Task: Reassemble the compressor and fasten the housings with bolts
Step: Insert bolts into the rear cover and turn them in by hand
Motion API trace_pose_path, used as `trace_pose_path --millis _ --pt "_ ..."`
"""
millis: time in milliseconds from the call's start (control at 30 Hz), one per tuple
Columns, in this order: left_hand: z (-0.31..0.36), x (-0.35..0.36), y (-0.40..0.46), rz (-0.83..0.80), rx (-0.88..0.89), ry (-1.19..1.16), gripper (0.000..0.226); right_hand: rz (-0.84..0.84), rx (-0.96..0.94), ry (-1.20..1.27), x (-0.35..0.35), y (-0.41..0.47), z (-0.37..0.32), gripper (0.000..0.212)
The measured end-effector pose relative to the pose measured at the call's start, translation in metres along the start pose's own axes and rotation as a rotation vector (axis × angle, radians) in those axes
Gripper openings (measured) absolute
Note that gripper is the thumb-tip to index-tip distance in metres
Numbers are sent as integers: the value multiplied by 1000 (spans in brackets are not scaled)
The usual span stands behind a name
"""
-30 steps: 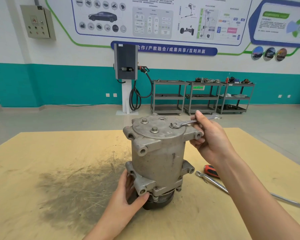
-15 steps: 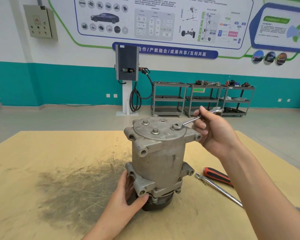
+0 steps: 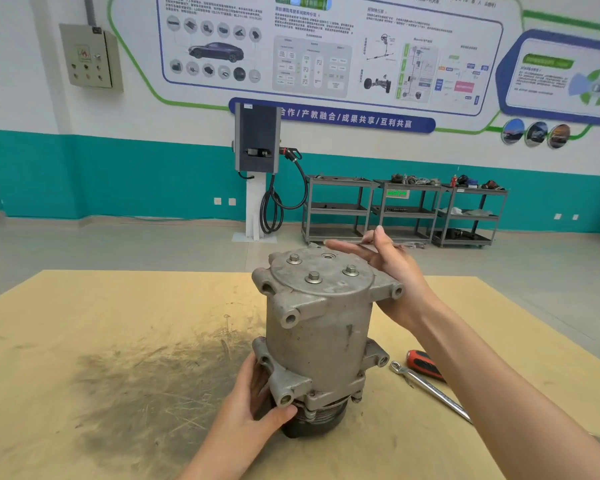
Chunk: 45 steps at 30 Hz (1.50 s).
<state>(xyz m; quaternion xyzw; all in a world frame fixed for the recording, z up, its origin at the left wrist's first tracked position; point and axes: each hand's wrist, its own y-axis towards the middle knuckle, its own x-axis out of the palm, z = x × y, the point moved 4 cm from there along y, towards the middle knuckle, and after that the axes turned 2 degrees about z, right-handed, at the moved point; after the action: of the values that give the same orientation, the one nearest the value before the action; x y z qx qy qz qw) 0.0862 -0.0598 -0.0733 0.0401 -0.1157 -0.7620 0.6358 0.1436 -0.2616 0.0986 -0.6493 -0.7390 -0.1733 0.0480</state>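
Note:
The grey compressor point(image 3: 321, 336) stands upright on the yellow-brown tabletop point(image 3: 84, 323), pulley end down. Three bolts sit in its top cover: bolt point(image 3: 294, 258), bolt point(image 3: 351, 270) and bolt point(image 3: 314, 277). My left hand point(image 3: 257, 407) grips the lower flange and the dark pulley at the base. My right hand point(image 3: 387, 268) is at the far right rim of the cover, fingers stretched leftward over the back edge and thumb raised. A short grey piece of the small wrench point(image 3: 366, 241) shows pinched between thumb and fingers; the rest of it is hidden.
A red-and-black handled screwdriver point(image 3: 425, 365) and a long chrome wrench point(image 3: 430, 388) lie on the table right of the compressor, partly under my right forearm. A dark greasy smear point(image 3: 153, 386) covers the table to the left. Grey carts point(image 3: 402, 209) stand by the far wall.
The wrench has come off the right-hand bolt. My right hand has swung back along the cover's far rim and its fingers have spread out. My left hand stays on the base.

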Motion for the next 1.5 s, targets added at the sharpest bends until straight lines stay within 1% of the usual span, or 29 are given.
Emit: trace_pose_path --millis 100,233,367,433,500,600,667,733,800,867,900,933,967,1000,1033,1100,1133,1233,1267,1300,1367,1400,1467,1500 --pt "8 3 -1 -16 26 -7 106 -35 22 58 1 -2 0 31" --pt "10 4 -3 -10 36 -12 108 -21 9 65 -2 -4 -1 27" --pt "8 4 -4 42 43 0 113 29 -29 73 -4 -10 -3 27" --pt "4 0 -4 72 43 30 109 84 -64 50 -3 -15 -5 26" --pt "-3 -7 -2 114 37 92 102 157 -106 -22 -3 -23 -7 27" --pt "-9 -19 7 197 -3 109 97 246 -206 -249 -2 -41 -9 27" --pt "-10 -31 10 259 -17 37 93 254 -280 -373 -1 -58 -8 28" --pt "-10 -41 12 321 -37 -45 91 228 -339 -410 -3 -74 -6 36" --pt "-7 -42 10 318 -42 -67 93 230 -401 -424 -10 -87 -6 39" --pt "-4 -36 3 287 -14 -70 89 279 -440 -446 -23 -95 -6 36" --pt "-2 -32 -1 267 2 -73 87 314 -435 -487 -31 -98 -6 33" --pt "0 -27 -4 242 18 -62 90 340 -408 -562 -38 -100 -3 28" --pt "2 -22 -7 215 33 -38 99 344 -359 -677 -46 -102 1 21" --pt "4 -17 -10 188 49 -6 108 316 -300 -822 -52 -105 8 15" --pt "5 -12 -11 167 62 15 116 256 -240 -978 -58 -109 16 13" --pt "5 -3 -13 134 45 24 129 91 -142 -1260 -67 -118 34 24" --pt "6 1 -13 115 36 24 134 19 -87 -1371 -70 -124 43 25" --pt "6 10 -13 53 20 21 131 -113 24 -1628 -78 -136 64 12" --pt "6 12 -13 41 12 16 134 -141 35 -1683 -79 -139 68 9" --pt "6 14 -13 34 4 17 141 -171 29 -1712 -79 -141 73 12" --pt "6 18 -12 35 -15 53 153 -234 18 -1745 -76 -144 79 26" --pt "6 20 -12 47 -17 72 153 -249 29 -1757 -74 -145 79 33" --pt "9 24 -12 90 -7 102 141 -254 47 -1757 -75 -147 79 47" --pt "10 27 -13 110 -14 127 140 -270 70 -1772 -74 -149 79 52"
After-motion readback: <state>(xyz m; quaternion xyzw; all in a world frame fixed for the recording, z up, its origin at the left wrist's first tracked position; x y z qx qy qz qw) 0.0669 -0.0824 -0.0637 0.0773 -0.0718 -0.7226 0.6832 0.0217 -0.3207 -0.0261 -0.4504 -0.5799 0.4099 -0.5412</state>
